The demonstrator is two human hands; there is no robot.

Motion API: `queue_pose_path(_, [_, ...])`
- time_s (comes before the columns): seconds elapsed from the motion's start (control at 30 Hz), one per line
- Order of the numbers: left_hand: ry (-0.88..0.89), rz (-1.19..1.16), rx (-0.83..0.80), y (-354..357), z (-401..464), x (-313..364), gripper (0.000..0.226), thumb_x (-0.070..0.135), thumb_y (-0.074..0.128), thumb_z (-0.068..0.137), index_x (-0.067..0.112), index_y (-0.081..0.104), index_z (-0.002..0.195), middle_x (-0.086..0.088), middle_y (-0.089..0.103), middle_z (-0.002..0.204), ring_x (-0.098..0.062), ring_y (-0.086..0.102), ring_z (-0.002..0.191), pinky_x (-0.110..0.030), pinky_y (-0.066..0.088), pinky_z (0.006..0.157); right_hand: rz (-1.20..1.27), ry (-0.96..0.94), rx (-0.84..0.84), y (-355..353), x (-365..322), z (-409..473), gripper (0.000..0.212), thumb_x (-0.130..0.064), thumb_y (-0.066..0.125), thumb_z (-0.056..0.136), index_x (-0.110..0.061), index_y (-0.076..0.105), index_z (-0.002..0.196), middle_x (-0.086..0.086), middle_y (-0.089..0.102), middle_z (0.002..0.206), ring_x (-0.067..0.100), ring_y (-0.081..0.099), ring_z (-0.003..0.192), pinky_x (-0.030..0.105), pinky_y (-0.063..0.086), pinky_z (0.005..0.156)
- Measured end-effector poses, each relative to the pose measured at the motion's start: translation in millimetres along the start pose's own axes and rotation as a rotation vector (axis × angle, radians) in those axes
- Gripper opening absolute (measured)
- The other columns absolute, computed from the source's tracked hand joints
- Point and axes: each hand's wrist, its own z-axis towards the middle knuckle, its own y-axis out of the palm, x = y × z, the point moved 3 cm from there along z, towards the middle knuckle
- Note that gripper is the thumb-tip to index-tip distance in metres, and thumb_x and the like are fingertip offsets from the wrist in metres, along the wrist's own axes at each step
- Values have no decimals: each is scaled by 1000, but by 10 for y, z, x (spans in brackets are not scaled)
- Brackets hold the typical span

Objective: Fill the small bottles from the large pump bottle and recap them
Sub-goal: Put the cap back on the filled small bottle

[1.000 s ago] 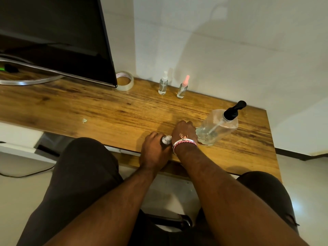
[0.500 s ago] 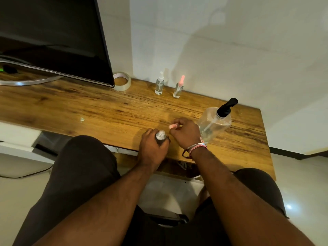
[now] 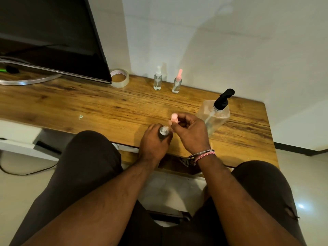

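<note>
The left hand (image 3: 154,144) is wrapped round an uncapped small bottle (image 3: 163,131) at the near edge of the wooden table (image 3: 88,107), only its neck showing above the fingers; just beside it the right hand (image 3: 190,133) pinches a pink cap (image 3: 174,118), lifted clear of that neck; the large pump bottle (image 3: 213,115) stands close behind the right hand; two capped small bottles (image 3: 157,80) wait near the wall.

Your desk (image 3: 106,107) of grained, satin-finish wood, your large pump bottle (image 3: 213,115) of clear glossy plastic with a matt black pump head, far small bottles (image 3: 157,82) clear and shiny, tape roll (image 3: 119,78) translucent and glossy, monitor (image 3: 53,32) with a glossy dark screen on a brushed metal stand (image 3: 26,81).
</note>
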Motion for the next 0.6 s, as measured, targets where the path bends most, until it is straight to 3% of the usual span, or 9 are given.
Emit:
queue_pose_path(0.13, [60,-48,31,9,25,61,19,40,80,91,26,67,94,8,63,92,-9,60,85,-38,56,74,40,-7,56,-97,-60,57,22,-22,80,84,-18,75,105,-3,77,91,16,74,83,38,62,78])
queue_pose_path(0.33, [40,-123,23,55,54,31,24,43,80,89,22,67,91,6,63,89,-6,60,81,-35,55,69,67,-32,52,-121,-175,43,23,-20,78,86,-14,74,108,-1,76,90,14,74,78,21,57,64])
queue_pose_path(0.6, [13,-275,-20,130,56,-6,30,46,79,90,22,63,85,4,62,79,-11,57,71,-36,54,65,95,-149,141,-221,-422,-34,23,-20,77,88,-14,73,110,-3,76,95,13,74,87,41,62,78])
